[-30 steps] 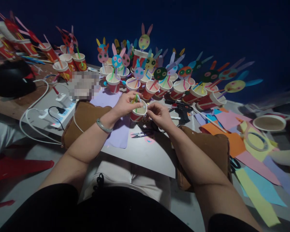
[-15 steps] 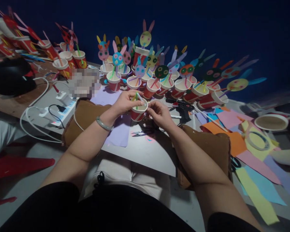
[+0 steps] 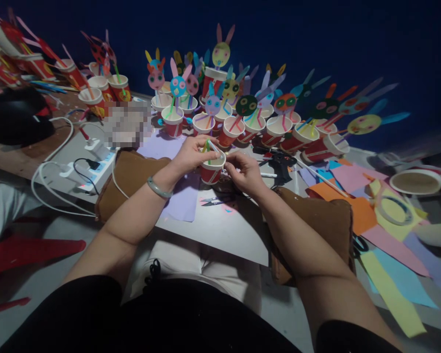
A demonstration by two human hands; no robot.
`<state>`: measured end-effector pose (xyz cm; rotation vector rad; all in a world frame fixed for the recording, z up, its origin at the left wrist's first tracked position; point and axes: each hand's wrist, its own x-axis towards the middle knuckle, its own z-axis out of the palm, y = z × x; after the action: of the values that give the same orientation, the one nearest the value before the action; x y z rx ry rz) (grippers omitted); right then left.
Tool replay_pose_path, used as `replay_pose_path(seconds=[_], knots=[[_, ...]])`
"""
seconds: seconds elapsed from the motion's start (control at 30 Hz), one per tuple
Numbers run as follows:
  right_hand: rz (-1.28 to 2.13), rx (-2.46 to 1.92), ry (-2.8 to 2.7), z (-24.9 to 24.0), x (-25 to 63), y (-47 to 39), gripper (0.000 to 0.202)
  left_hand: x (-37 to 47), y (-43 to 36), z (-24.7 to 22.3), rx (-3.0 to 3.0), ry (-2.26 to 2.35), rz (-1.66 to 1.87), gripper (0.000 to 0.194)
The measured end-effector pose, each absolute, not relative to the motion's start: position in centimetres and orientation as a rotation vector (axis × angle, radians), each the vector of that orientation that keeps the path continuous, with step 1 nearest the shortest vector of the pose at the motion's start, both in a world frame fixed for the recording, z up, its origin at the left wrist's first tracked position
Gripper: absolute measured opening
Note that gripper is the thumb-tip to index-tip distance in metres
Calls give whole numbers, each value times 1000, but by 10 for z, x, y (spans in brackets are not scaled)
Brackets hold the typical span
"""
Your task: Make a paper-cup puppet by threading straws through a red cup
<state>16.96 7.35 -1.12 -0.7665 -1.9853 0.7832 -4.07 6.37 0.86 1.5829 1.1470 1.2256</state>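
A red paper cup [image 3: 210, 175] with a white rim is held upright just above the table. My left hand [image 3: 194, 154] grips it, thumb at the rim and fingers behind. Green and white drinking straws [image 3: 208, 145] rise out of the cup by that thumb. My right hand [image 3: 242, 170] is at the cup's right side, fingertips pinched close to its wall; what they hold, if anything, is too small to name. Below the cup lie small thread snips [image 3: 216, 201] and a pink paper scrap [image 3: 228, 208]. Purple paper [image 3: 182, 203] lies under my left wrist.
Several red cups with paper rabbit heads [image 3: 232, 128] stand in rows behind. A black glue gun [image 3: 282, 161] lies to the right. Coloured paper [image 3: 360, 215] and a tape roll [image 3: 394, 211] lie farther right. A power strip [image 3: 97, 172] with cables is at left; brown cushions [image 3: 312, 223] lie under my arms.
Both hands stay on the cup with almost no movement. The view has shifted very slightly. Nothing has been let go or newly picked up.
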Motion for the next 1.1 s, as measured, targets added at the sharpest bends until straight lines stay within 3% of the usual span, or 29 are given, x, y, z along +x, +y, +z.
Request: replay_pose_path(seconds=[0.23,0.4,0.53,0.7,0.83,1.1], knots=[[447,-682,-2275,-7,178,80,15,-41,67,6,1756,1208,1109,17],[450,-699,-2365,0,182,80,15,-39,67,4,1868,1228,1020,18],[768,-803,-2104,1,177,77,5,-38,66,5,1804,1211,1041,18],[1372,-858,-1510,-5,165,75,47,-35,64,5,1657,1137,1118,19],[1614,-889,-1293,-9,160,74,55,-34,63,7,1629,1127,1144,21],[1177,-889,-1559,0,161,66,47,-34,64,4,1778,1176,1124,17]])
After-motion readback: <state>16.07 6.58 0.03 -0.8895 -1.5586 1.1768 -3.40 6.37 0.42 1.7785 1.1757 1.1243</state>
